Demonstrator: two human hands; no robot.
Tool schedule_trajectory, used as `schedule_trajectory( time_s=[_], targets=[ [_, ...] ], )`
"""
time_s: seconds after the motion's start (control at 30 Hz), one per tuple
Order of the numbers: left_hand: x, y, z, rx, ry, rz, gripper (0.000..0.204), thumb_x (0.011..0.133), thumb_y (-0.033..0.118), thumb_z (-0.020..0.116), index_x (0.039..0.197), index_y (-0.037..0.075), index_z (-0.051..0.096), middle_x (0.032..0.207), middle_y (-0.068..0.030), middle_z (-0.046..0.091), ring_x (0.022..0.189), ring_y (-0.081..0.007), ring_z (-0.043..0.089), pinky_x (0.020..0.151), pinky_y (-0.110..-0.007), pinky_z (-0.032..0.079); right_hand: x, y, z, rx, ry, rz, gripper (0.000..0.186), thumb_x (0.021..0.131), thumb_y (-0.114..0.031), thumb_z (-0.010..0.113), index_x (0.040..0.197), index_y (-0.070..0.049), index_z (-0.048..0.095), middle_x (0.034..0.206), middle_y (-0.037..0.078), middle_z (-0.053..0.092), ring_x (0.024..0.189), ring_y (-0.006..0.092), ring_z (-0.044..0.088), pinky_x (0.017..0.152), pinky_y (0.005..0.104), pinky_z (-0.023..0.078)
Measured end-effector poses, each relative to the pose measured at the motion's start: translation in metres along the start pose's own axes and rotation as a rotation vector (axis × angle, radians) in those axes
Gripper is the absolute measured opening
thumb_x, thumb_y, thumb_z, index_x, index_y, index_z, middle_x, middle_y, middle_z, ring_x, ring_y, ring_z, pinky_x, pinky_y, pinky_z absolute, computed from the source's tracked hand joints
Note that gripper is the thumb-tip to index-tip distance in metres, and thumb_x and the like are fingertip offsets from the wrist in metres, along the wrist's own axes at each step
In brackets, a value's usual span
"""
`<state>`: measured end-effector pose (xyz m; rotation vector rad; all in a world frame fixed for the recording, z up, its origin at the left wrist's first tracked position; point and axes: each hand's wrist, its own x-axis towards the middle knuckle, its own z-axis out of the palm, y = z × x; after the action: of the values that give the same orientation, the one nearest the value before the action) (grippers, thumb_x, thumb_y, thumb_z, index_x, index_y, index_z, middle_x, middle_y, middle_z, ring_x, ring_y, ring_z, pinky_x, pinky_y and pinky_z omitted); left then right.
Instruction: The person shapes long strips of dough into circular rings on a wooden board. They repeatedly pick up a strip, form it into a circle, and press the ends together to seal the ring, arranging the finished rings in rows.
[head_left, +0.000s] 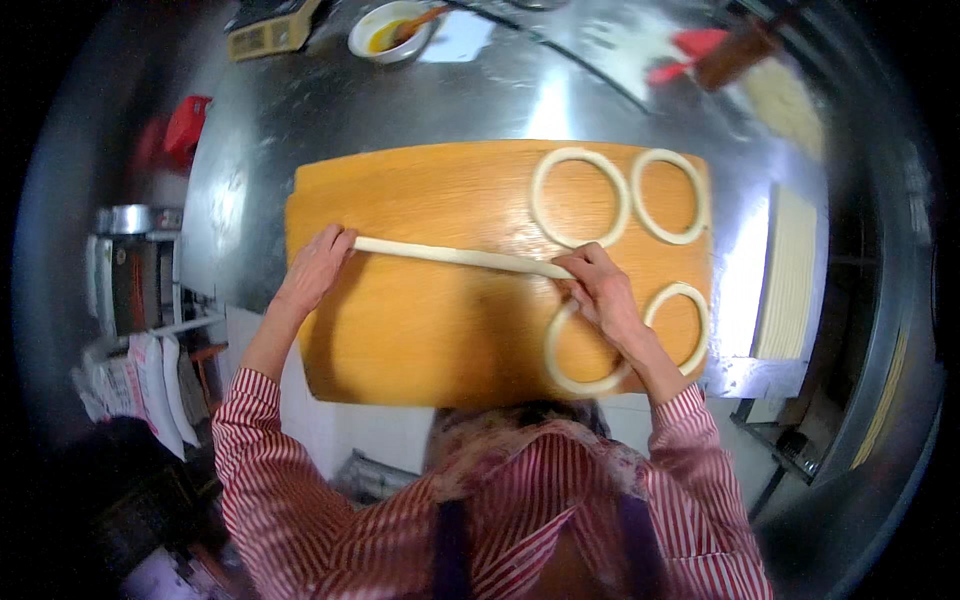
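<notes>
A long pale dough rope (450,255) stretches from side to side above the wooden board (420,340). My left hand (322,262) is closed on its left end, near the board's left edge. The rope's right end sits in the closed fingers of my right hand (598,285). Two dough rings lie at the board's far right: one larger ring (537,200) and one ring (700,195) beside it. Nearer to me, a third ring (555,370) lies partly hidden under my right hand, and a fourth ring (706,330) lies by my right wrist.
A steel table (400,120) carries the board. At its far side stand a white bowl (362,40) with yellow liquid and a brush, and a scale-like box (265,38). Right of the board lies a row of dough strips (787,270). A rolling-pin-like brown object (735,60) is far right.
</notes>
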<state>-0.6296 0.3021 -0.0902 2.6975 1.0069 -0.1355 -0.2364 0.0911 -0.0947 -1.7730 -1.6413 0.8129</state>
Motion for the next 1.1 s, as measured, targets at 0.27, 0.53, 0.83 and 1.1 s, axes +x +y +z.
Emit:
schedule_trajectory(
  time_s=[0.27,0.53,0.83,1.1],
  targets=[
    [-0.022,-0.037,0.127,-0.050,0.080,-0.063,0.037,0.089,0.015,0.068,0.122,0.005,0.059,0.118,-0.0139,0.058,0.113,-0.0336,0.056,0.098,-0.047,0.045,0.061,0.090,0.102,-0.269,-0.108,-0.174,0.042,0.077,-0.008,0.075,0.119,-0.008,0.069,0.113,0.011,0.065,0.103,0.0313,0.060,0.089,0.0429,0.045],
    [0.058,0.053,0.169,-0.268,0.282,0.094,0.039,0.082,0.020,0.075,0.115,0.006,0.062,0.113,-0.0116,0.062,0.112,-0.0310,0.057,0.097,-0.047,0.045,0.113,0.032,0.176,-0.224,-0.250,-0.239,0.038,0.079,-0.006,0.074,0.116,-0.004,0.067,0.110,0.012,0.064,0.104,0.0322,0.060,0.087,0.0422,0.050],
    [-0.039,-0.057,0.183,-0.203,0.319,-0.229,0.026,0.086,0.016,0.072,0.110,0.008,0.066,0.110,-0.0105,0.063,0.108,-0.0333,0.059,0.093,-0.047,0.047,0.056,0.133,0.129,0.135,-0.023,0.099,0.026,0.081,0.001,0.069,0.107,-0.003,0.072,0.099,0.013,0.064,0.087,0.0316,0.063,0.072,0.0389,0.053],
    [-0.001,-0.046,0.108,-0.276,0.505,-0.174,0.019,0.092,0.008,0.066,0.108,0.000,0.061,0.104,-0.0177,0.061,0.101,-0.0392,0.059,0.086,-0.045,0.050,0.084,0.087,0.062,-0.036,0.057,0.173,0.029,0.081,0.003,0.069,0.109,-0.005,0.071,0.096,0.010,0.062,0.081,0.0272,0.064,0.067,0.0373,0.051]
  ],
)
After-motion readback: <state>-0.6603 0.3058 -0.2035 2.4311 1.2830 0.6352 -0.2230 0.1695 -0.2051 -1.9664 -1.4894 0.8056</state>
